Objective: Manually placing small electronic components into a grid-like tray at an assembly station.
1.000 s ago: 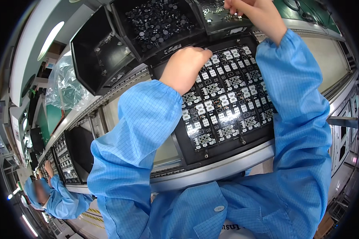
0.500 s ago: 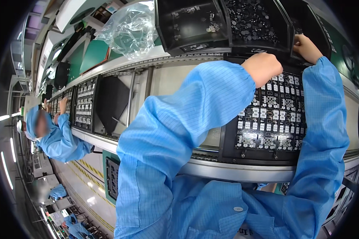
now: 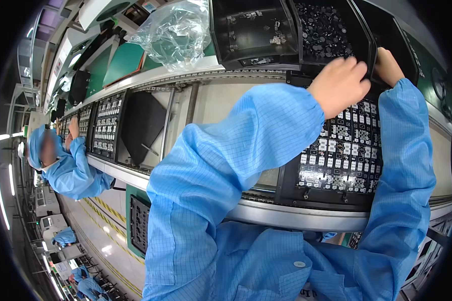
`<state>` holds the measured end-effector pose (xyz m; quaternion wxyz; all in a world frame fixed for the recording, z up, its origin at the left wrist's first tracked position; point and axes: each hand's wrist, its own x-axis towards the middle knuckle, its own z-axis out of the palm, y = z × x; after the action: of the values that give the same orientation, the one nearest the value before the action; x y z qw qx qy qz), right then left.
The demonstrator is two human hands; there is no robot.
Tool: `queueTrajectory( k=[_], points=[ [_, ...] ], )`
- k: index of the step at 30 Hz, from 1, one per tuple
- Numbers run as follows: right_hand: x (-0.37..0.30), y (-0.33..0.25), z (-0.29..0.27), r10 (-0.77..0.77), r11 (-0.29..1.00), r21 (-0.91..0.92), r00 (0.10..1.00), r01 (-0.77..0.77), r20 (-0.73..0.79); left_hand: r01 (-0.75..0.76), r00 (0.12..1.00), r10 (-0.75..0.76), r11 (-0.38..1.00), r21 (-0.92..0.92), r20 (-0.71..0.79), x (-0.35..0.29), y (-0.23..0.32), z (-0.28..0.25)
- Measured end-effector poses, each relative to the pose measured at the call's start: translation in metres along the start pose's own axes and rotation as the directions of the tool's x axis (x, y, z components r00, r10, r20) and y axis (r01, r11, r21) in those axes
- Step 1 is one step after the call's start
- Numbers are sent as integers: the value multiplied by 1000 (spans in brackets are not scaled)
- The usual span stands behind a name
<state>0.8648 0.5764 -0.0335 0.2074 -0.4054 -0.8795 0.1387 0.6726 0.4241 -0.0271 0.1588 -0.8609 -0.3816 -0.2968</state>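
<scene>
A black frame with a dark circuit board panel [image 3: 339, 159], set with rows of small white and silver parts, sits on the conveyor in front of me. Over its far edge is my left hand [image 3: 338, 89], at the front of a black bin of small round black parts [image 3: 322, 31]. Its fingers are bent and slightly blurred, their tips out of sight. My right hand [image 3: 389, 67] reaches past the near rim of another black bin [image 3: 384, 25] to the right. That bin's wall hides most of its fingers. Whether either hand holds a part cannot be seen.
A third black bin [image 3: 253, 30] holds a few silver metal parts. Beside it lies a clear plastic bag [image 3: 173, 37]. Conveyor rails [image 3: 306, 214] run left to right. On the left a co-worker in blue [image 3: 73, 165] handles more board panels [image 3: 107, 123] on the same line.
My left hand has moved from the panel's far edge up and right to the bin front, its fingers loosening. My right hand has shifted slightly, still at the right bin. The view has turned slightly.
</scene>
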Motion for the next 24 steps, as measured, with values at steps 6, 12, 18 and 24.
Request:
queueTrajectory(
  k=[6, 12, 18, 24],
  points=[
    [2, 12, -4, 42, 996, -68, 994, -49, -101, 274, 846, -415, 877, 394, 336, 41, -34, 8],
    [-24, 17, -39, 180, 983, 34, 980, -178, -83, 339, 752, -409, 913, 229, 517, 56, -36, 18],
    [-62, -34, -77, 145, 926, 368, 978, -82, -148, 298, 899, -346, 932, 205, 269, 58, -46, 51],
    [-90, -105, -18, -80, 838, 546, 991, 8, 108, 324, 918, -337, 941, 96, 210, 32, -78, 44]
  ],
)
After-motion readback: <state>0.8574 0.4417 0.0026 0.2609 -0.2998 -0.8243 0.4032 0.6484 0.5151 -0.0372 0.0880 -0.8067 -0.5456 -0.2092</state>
